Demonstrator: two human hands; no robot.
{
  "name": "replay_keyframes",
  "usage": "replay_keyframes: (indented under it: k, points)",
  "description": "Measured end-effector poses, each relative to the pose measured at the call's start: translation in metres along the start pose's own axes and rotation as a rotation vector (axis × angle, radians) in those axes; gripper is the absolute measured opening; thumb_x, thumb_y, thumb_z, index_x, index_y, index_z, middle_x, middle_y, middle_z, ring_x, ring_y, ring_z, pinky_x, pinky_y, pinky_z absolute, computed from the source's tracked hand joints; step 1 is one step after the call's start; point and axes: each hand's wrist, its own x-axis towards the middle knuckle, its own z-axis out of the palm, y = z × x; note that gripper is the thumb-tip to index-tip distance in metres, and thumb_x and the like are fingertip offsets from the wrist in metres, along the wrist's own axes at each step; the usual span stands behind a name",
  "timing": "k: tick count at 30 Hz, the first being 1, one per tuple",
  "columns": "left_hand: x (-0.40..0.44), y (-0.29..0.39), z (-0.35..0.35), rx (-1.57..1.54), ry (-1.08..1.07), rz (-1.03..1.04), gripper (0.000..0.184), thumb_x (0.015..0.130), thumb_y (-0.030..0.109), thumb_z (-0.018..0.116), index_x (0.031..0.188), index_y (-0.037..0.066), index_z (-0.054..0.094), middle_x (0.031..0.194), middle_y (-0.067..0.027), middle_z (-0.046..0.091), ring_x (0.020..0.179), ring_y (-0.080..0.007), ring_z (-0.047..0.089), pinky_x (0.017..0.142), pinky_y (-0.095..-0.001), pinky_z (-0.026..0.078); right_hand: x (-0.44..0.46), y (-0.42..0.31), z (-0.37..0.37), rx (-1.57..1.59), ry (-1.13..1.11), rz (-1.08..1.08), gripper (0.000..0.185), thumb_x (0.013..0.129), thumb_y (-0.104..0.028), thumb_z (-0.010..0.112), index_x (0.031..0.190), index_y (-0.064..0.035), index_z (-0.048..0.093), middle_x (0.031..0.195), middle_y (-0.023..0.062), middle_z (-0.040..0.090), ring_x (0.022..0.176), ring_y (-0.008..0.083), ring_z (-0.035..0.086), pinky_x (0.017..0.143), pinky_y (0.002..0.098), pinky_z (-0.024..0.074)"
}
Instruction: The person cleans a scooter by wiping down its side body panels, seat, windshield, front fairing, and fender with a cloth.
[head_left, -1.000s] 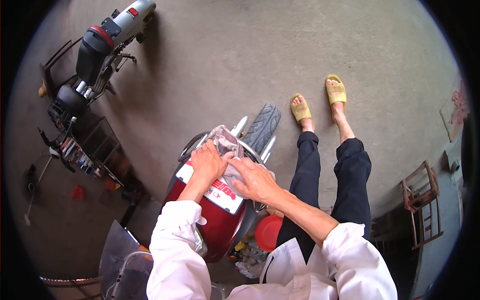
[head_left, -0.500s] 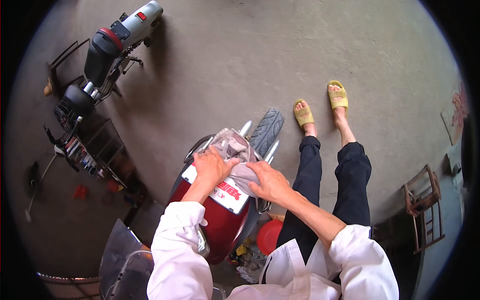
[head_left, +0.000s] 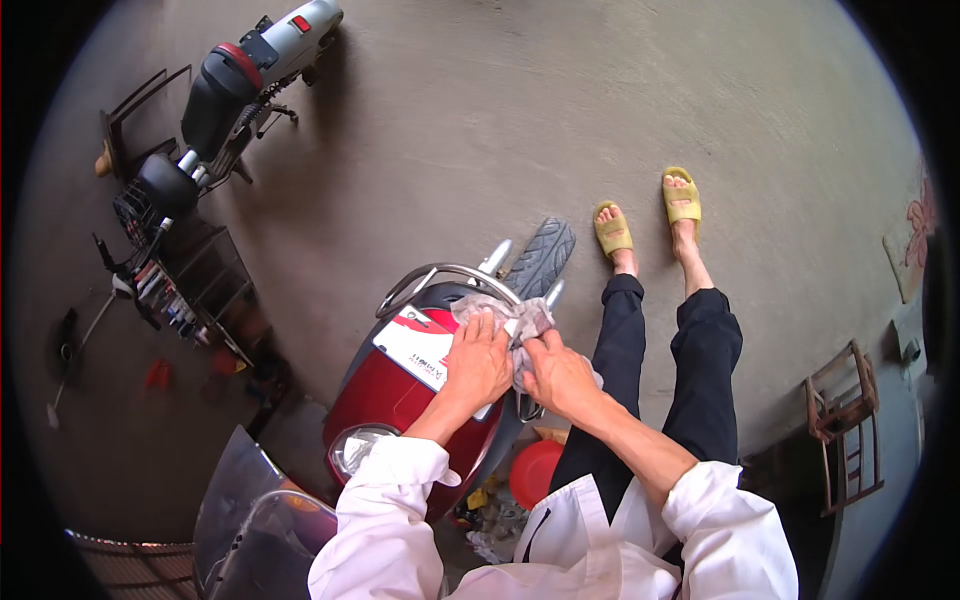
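In front of me is a red scooter (head_left: 375,400) with a white plate (head_left: 412,345) bearing printed characters and a metal rail (head_left: 445,268). A crumpled greyish-pink cloth (head_left: 530,318) lies bunched at the plate's edge beside the rail. My left hand (head_left: 478,365) rests flat, fingers extended, over the plate, with its fingertips at the cloth. Curled fingers of my right hand (head_left: 560,375) grip the cloth from the other side. Part of the cloth is hidden beneath both hands.
A tyre (head_left: 540,255) sticks out beyond the rail. Another scooter (head_left: 225,85) stands at upper left, near a rack of items (head_left: 205,285). A clear windshield (head_left: 240,510) is at lower left, a red basin (head_left: 535,475) by my leg, and a wooden chair (head_left: 845,410) at right.
The cloth has moved off the rail towards the right and is more bunched. My left hand has shifted right and down across the plate; the rail and more of the plate now show.
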Motion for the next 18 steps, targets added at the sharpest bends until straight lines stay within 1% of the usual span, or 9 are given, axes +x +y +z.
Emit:
replay_keyframes:
  k: [3,4,5,9,11,13,15,16,18]
  points:
    - [-0.006,-0.005,-0.002,-0.196,-0.042,0.086,0.05,0.088,0.027,0.057,0.126,-0.006,0.056,0.139,-0.0279,0.051,0.131,-0.0425,0.047,0.108,-0.0492,0.036,-0.015,-0.012,-0.006,0.011,-0.082,0.075,0.033,0.08,-0.016,0.065,0.107,-0.0001,0.054,0.105,0.0288,0.056,0.088,0.0486,0.064,0.079,0.054,0.0535]
    - [-0.008,-0.006,0.0,-0.326,-0.091,0.138,0.052,0.089,0.029,0.056,0.128,-0.006,0.055,0.137,-0.0268,0.052,0.13,-0.0421,0.047,0.108,-0.049,0.036,-0.019,-0.012,-0.007,-0.003,-0.113,0.104,0.04,0.08,-0.018,0.065,0.114,-0.0003,0.054,0.106,0.0283,0.057,0.09,0.0485,0.064,0.081,0.0535,0.053]
    - [-0.01,-0.007,0.003,-0.326,-0.094,0.131,0.052,0.089,0.029,0.056,0.128,-0.006,0.055,0.137,-0.0268,0.052,0.13,-0.0421,0.047,0.108,-0.049,0.036,-0.021,-0.01,-0.007,-0.001,-0.12,0.101,0.04,0.08,-0.018,0.065,0.114,-0.0003,0.054,0.106,0.0283,0.057,0.09,0.0485,0.064,0.081,0.0535,0.053]
    - [0.012,0.011,-0.03,-0.21,-0.105,0.054,0.062,0.095,0.048,0.049,0.13,-0.003,0.056,0.131,-0.0218,0.059,0.128,-0.0416,0.05,0.107,-0.0501,0.037,-0.019,0.012,-0.005,0.13,-0.076,0.133,0.055,0.079,-0.024,0.067,0.127,-0.0017,0.052,0.112,0.0267,0.058,0.098,0.0451,0.063,0.086,0.0503,0.0516]
    - [0.025,0.021,-0.043,-0.105,-0.28,-0.091,0.063,0.094,0.053,0.05,0.122,-0.002,0.062,0.131,-0.0207,0.06,0.125,-0.0389,0.053,0.103,-0.0477,0.038,-0.009,0.016,-0.008,0.122,-0.023,0.118,0.053,0.079,-0.024,0.067,0.125,-0.0017,0.054,0.112,0.0266,0.058,0.099,0.0443,0.063,0.087,0.0496,0.0512]
    - [0.021,0.024,-0.034,-0.099,-0.264,-0.126,0.06,0.095,0.052,0.049,0.122,0.0,0.064,0.131,-0.0174,0.061,0.127,-0.0376,0.052,0.107,-0.0513,0.036,0.0,0.018,-0.014,0.088,-0.029,0.092,0.054,0.078,-0.023,0.067,0.126,-0.0033,0.054,0.112,0.0253,0.059,0.098,0.0445,0.063,0.086,0.0491,0.0516]
    - [0.008,0.016,-0.019,-0.02,0.027,-0.23,0.058,0.094,0.05,0.051,0.124,0.002,0.063,0.133,-0.0137,0.061,0.123,-0.0333,0.055,0.103,-0.0523,0.037,0.009,0.017,-0.022,0.067,-0.096,-0.003,0.058,0.076,-0.02,0.066,0.131,-0.006,0.054,0.123,0.0251,0.057,0.101,0.0444,0.063,0.087,0.0482,0.0523]
    - [0.002,0.007,-0.022,0.004,0.027,-0.278,0.056,0.092,0.048,0.054,0.126,0.003,0.062,0.135,-0.0109,0.06,0.121,-0.0288,0.056,0.098,-0.0516,0.037,0.012,0.015,-0.023,0.06,-0.105,-0.008,0.058,0.076,-0.02,0.066,0.131,-0.006,0.054,0.123,0.0251,0.057,0.101,0.0444,0.063,0.087,0.0482,0.0523]
    - [-0.015,-0.013,-0.027,-0.128,0.089,-0.271,0.055,0.089,0.043,0.06,0.128,0.004,0.061,0.136,-0.0111,0.059,0.12,-0.0269,0.056,0.098,-0.0508,0.035,0.019,0.004,-0.023,0.017,0.02,-0.123,0.065,0.075,-0.016,0.065,0.138,-0.011,0.051,0.138,0.0243,0.048,0.106,0.0431,0.063,0.088,0.0469,0.0535]
